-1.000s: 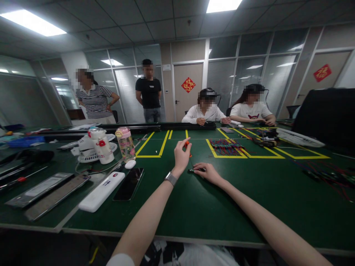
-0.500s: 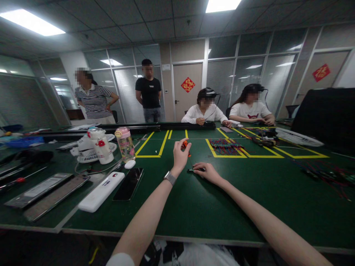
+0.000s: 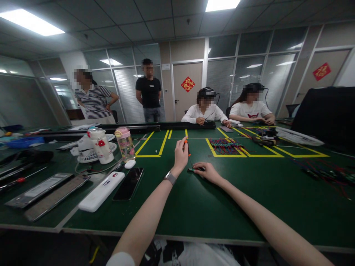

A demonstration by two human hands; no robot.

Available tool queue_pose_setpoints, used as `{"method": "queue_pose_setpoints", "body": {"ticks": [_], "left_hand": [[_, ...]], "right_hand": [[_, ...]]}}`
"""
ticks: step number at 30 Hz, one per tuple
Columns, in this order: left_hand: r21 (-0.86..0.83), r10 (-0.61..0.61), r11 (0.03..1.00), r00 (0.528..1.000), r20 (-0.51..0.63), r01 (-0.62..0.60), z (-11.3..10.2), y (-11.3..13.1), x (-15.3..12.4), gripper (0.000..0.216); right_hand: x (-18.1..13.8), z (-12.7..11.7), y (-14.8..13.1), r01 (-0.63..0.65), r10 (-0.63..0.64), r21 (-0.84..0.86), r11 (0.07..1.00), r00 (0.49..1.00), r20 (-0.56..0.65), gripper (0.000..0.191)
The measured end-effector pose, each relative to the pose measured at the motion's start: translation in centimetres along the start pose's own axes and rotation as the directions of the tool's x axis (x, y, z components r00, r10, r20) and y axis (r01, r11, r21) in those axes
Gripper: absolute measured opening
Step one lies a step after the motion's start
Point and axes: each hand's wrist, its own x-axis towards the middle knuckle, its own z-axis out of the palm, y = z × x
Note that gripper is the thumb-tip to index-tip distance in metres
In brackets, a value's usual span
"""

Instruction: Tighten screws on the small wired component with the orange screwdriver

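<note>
An orange-and-black screwdriver [image 3: 189, 148] stands nearly upright in my left hand [image 3: 181, 155], whose fingers close round its handle. Its thin shaft runs down to a small dark green part [image 3: 190, 170], which looks like a circuit board, lying on the green tabletop [image 3: 222, 218]. From the right, my right hand [image 3: 208, 171] pinches the board's edge and keeps it against the table. The fingers hide much of the board, so its details and the screwdriver tip's exact contact are too small to make out.
Left of my arm lie a black phone [image 3: 128, 184], a white power bank [image 3: 101, 192] and a white oval case [image 3: 129, 164]. Behind them stand a pink-lidded bottle [image 3: 125, 145] and a white bottle [image 3: 104, 147]. Wired boards [image 3: 226, 146] sit beyond my right hand; co-workers sit opposite.
My left fingers have shifted round the screwdriver handle, from a curled grip to straighter fingers. My right hand and the board stay where they were.
</note>
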Motion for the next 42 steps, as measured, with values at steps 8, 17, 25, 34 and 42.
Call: {"method": "queue_pose_setpoints", "body": {"ticks": [8,17,25,34,42], "left_hand": [[-0.047,0.046,0.998,0.998,0.031,-0.044,0.3,0.3,0.0,0.03],[-0.16,0.012,0.987,0.994,0.111,0.006,0.9,1.1,-0.1,0.034],[-0.077,0.056,0.996,0.996,0.066,-0.051,0.8,1.5,-0.2,0.028],[-0.253,-0.055,0.962,0.98,0.189,0.103,1.2,1.2,-0.2,0.038],[-0.275,-0.056,0.955,0.977,0.204,0.112,1.4,1.6,-0.1,0.033]], "right_hand": [[0.0,0.2,0.4,0.034,-0.034,0.02,0.999,0.999,-0.022,0.019],[0.0,0.2,0.3,0.044,-0.043,0.022,0.999,0.999,-0.033,0.018],[0.2,0.2,0.2,0.042,-0.041,0.009,0.999,0.999,-0.035,0.016],[0.3,0.2,0.1,0.016,-0.015,0.032,0.999,1.0,-0.018,0.017],[0.2,0.1,0.4,0.021,-0.022,-0.024,0.999,0.999,-0.041,0.016]]}}
